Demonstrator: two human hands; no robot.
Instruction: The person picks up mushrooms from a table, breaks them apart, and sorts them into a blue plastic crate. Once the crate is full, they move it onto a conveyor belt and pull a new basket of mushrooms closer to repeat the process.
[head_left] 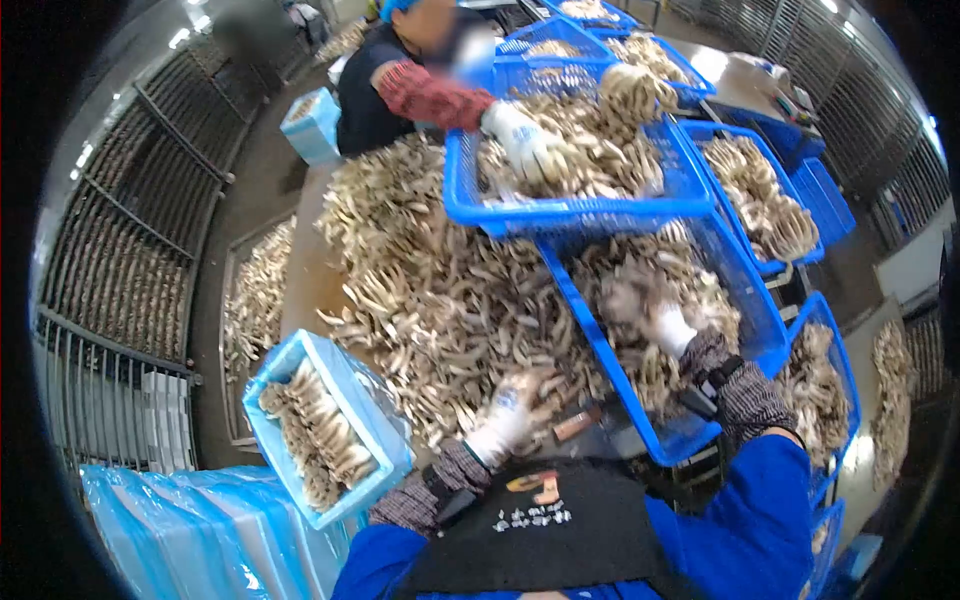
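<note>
My left hand (pixel 508 418), in a white glove, reaches to the near edge of a big heap of loose mushrooms (pixel 440 290) on the table. Its fingers blur into the mushrooms, and I cannot tell whether they grip any. Over a blue basket (pixel 640 420) of mushrooms on the right, my gloved right hand (pixel 670 328) has its fingers around a motion-blurred mushroom clump (pixel 627 297). Close to my left hand lies a small brown block-like object (pixel 577 424). Left of that hand, a light-blue-lined foam box (pixel 385 395) holds mushrooms laid in rows.
Across the table a co-worker (pixel 400 90) has a gloved hand (pixel 525 145) in another blue basket (pixel 590 212) of mushrooms. More filled blue baskets (pixel 780 265) line the right side. Blue-wrapped boxes (pixel 210 525) stand at lower left, near metal racks (pixel 130 230).
</note>
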